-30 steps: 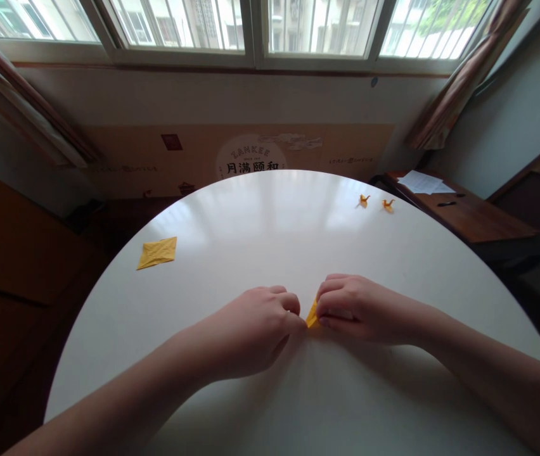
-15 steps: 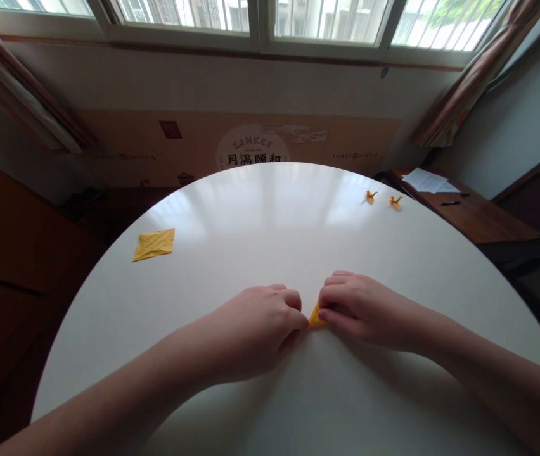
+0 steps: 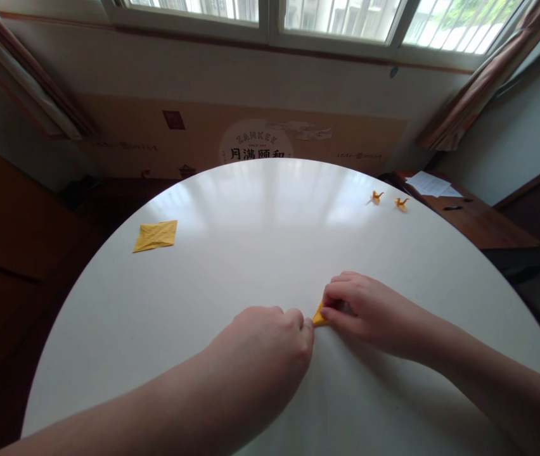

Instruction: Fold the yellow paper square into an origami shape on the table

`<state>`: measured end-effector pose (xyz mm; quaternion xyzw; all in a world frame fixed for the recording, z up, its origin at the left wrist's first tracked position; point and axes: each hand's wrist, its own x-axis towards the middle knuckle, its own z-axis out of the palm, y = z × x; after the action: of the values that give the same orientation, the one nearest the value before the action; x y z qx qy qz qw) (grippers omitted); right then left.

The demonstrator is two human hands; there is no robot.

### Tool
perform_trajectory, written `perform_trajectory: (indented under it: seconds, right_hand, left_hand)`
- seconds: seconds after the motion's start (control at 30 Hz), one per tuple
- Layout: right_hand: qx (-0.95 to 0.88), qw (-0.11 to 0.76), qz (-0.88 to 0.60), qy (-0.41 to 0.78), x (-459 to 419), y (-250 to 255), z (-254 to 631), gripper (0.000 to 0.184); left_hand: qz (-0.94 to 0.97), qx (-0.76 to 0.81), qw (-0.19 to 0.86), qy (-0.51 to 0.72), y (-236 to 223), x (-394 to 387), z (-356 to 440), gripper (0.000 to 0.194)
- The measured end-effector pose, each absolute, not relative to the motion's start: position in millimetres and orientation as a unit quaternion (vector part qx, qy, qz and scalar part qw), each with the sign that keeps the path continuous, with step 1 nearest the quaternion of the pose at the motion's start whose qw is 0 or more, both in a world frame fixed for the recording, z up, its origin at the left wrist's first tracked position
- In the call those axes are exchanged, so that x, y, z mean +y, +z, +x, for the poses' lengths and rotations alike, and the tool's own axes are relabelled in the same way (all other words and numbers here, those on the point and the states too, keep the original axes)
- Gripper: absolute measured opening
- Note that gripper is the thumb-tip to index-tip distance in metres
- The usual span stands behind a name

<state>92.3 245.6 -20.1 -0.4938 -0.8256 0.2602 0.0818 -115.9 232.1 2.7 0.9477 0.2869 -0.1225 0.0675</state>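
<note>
A small piece of folded yellow paper lies low over the white table, between my two hands. My right hand pinches its right side with thumb and fingers. At the paper's left tip is my left hand, closed, its fingers pressed to the point. The back of that hand is turned up and hides most of its fingers. Much of the paper is covered by the right fingers.
A flat, creased yellow paper sheet lies at the table's left. Two small folded paper birds, one beside the other, stand near the far right edge. Behind them, a wooden desk holds white papers.
My left hand has rolled over, its knuckles turning toward the paper and its back facing up more. The right hand keeps its pinch. The whole view has shifted slightly.
</note>
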Motion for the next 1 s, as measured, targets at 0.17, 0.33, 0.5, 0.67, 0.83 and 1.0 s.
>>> perform_trajectory:
  seconds: [0.17, 0.33, 0.5, 0.67, 0.83, 1.0]
  right_hand:
    - [-0.82, 0.077, -0.498, 0.272, 247, -18, 91, 0.018]
    - [-0.822, 0.076, -0.496, 0.272, 247, -18, 91, 0.02]
    - [-0.824, 0.075, -0.493, 0.269, 245, -17, 91, 0.02]
    - [-0.827, 0.074, -0.49, 0.265, 246, -18, 91, 0.02]
    - [-0.83, 0.061, -0.494, 0.251, 248, -17, 89, 0.021]
    - [-0.831, 0.058, -0.496, 0.243, 249, -17, 89, 0.022]
  left_hand:
    - [0.943, 0.29, 0.078, -0.141, 0, 233, -113, 0.031]
    - [0.944, 0.288, 0.09, -0.134, -1, 234, -114, 0.033]
    - [0.945, 0.286, 0.097, -0.123, 0, 232, -112, 0.032]
    - [0.943, 0.289, 0.083, -0.141, -2, 231, -111, 0.036]
    - [0.958, 0.266, 0.019, -0.103, -9, 211, -113, 0.034]
    - [0.968, 0.248, 0.01, -0.04, -15, 185, -109, 0.029]
